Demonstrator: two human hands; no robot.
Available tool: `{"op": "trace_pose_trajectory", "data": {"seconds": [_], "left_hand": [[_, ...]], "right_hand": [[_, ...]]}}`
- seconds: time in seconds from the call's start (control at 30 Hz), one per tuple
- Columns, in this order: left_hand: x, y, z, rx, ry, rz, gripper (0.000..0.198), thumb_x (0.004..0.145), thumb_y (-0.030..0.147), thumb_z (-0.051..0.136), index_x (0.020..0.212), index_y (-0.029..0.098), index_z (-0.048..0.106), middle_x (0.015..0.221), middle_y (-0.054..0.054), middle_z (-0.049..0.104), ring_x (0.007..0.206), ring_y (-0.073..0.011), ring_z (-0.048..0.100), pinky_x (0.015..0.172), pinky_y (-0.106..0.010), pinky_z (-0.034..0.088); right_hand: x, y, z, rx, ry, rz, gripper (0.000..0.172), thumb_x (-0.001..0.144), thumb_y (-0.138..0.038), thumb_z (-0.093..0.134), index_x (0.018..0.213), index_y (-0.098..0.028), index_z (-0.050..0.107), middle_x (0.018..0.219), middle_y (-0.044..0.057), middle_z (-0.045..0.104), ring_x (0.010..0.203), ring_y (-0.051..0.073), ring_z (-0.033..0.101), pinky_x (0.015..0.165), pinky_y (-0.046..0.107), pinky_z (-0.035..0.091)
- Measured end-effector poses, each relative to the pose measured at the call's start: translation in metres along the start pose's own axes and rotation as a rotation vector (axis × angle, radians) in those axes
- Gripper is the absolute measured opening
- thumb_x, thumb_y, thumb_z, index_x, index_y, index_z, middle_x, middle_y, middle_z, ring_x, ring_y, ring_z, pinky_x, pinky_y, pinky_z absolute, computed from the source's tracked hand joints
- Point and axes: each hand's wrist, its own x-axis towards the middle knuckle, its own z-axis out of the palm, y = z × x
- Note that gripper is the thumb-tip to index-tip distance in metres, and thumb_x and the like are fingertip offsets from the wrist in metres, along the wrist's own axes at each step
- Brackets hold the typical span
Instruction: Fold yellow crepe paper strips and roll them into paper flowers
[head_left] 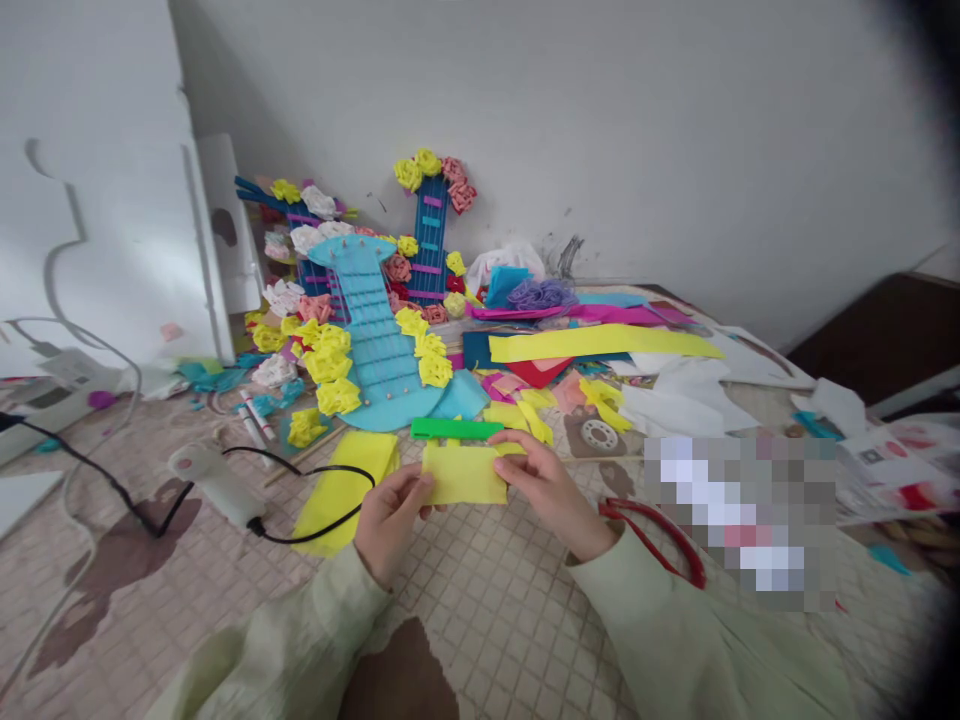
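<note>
A small rectangle of yellow crepe paper (465, 476) is stretched between my two hands above the table. My left hand (394, 515) pinches its left edge between thumb and fingers. At the upper right corner, my right hand (546, 488) grips the paper, with part of it folded by the fingertips. Just beyond the paper lies a long green plastic tool (456, 429). Larger yellow sheets (341, 490) rest left of my left hand. Behind stands a light blue guitar-neck-shaped craft piece (377, 330) with strings, flanked by yellow paper flowers (330, 365).
A white handheld device (217, 487) with a black cable lies at left. Dark blue decorated pieces (430, 240) lean on the wall. Paper strips (600, 343) pile up at back right, near a white tape roll (599, 434). A red loop handle (664, 535) lies at right beside a blurred-out patch.
</note>
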Motion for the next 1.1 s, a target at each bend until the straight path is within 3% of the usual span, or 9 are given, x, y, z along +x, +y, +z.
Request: {"op": "trace_pose_trajectory", "data": {"seconds": [0.07,0.17,0.33,0.53,0.7,0.83,0.97,1.1], "left_hand": [[-0.001,0.003,0.001,-0.063,0.017,-0.016,0.042,0.07,0.035,0.057,0.107,0.016,0.051,0.049,0.004,0.056,0.045,-0.0098,0.05,0.045,-0.019,0.037],[-0.003,0.01,0.003,-0.098,0.039,-0.025,0.053,0.071,0.031,0.057,0.119,0.019,0.037,0.048,0.007,0.053,0.044,-0.0087,0.05,0.044,-0.018,0.038],[-0.005,0.018,0.006,-0.138,0.058,0.042,0.05,0.073,0.025,0.054,0.118,0.022,0.032,0.049,0.009,0.051,0.041,-0.0073,0.05,0.041,-0.016,0.037],[-0.005,0.016,0.006,-0.142,0.043,0.075,0.045,0.073,0.022,0.052,0.114,0.019,0.033,0.048,0.009,0.051,0.04,-0.0064,0.047,0.041,-0.016,0.037],[-0.006,0.016,0.005,-0.123,0.044,0.068,0.042,0.074,0.024,0.052,0.113,0.019,0.036,0.046,0.01,0.048,0.039,-0.0058,0.043,0.04,-0.016,0.035],[-0.006,0.017,0.005,-0.112,0.038,0.069,0.042,0.073,0.024,0.053,0.112,0.018,0.037,0.045,0.01,0.047,0.038,-0.0055,0.041,0.04,-0.016,0.033],[-0.007,0.018,0.006,-0.118,0.025,0.068,0.041,0.074,0.024,0.052,0.112,0.017,0.037,0.045,0.01,0.046,0.038,-0.0056,0.039,0.04,-0.016,0.033],[-0.008,0.019,0.006,-0.107,0.001,0.072,0.04,0.076,0.023,0.051,0.112,0.018,0.035,0.046,0.009,0.047,0.04,-0.0058,0.039,0.041,-0.016,0.033]], "right_hand": [[-0.001,-0.001,0.002,-0.004,-0.019,-0.055,0.018,0.078,-0.031,0.049,0.094,-0.022,0.05,0.058,-0.005,0.048,0.052,0.01,0.05,0.048,0.022,0.044],[-0.004,-0.003,0.002,-0.082,-0.029,-0.134,0.017,0.081,-0.032,0.044,0.093,-0.022,0.052,0.066,-0.002,0.052,0.052,0.01,0.053,0.05,0.024,0.046],[-0.005,-0.003,-0.001,-0.214,0.023,-0.181,0.012,0.076,-0.027,0.053,0.086,-0.021,0.056,0.085,0.001,0.058,0.058,0.009,0.056,0.054,0.024,0.046],[0.002,-0.001,-0.007,-0.098,0.182,-0.133,0.013,0.069,-0.027,0.061,0.067,-0.016,0.055,0.074,0.002,0.061,0.055,0.009,0.053,0.057,0.026,0.045],[0.004,-0.002,-0.007,0.153,0.181,-0.067,0.014,0.069,-0.029,0.062,0.068,-0.016,0.056,0.081,0.003,0.062,0.061,0.009,0.054,0.062,0.026,0.044],[0.004,-0.001,-0.007,0.343,0.239,-0.007,0.018,0.06,-0.023,0.069,0.068,-0.017,0.054,0.066,-0.003,0.057,0.056,0.007,0.052,0.058,0.023,0.043],[0.003,-0.001,-0.004,0.384,0.232,0.029,0.03,0.06,-0.024,0.07,0.084,-0.019,0.053,0.06,-0.004,0.057,0.054,0.009,0.052,0.056,0.024,0.042],[0.003,-0.001,-0.007,0.336,0.268,-0.025,0.021,0.069,-0.03,0.061,0.085,-0.017,0.056,0.054,-0.005,0.05,0.049,0.007,0.045,0.049,0.021,0.036]]}}
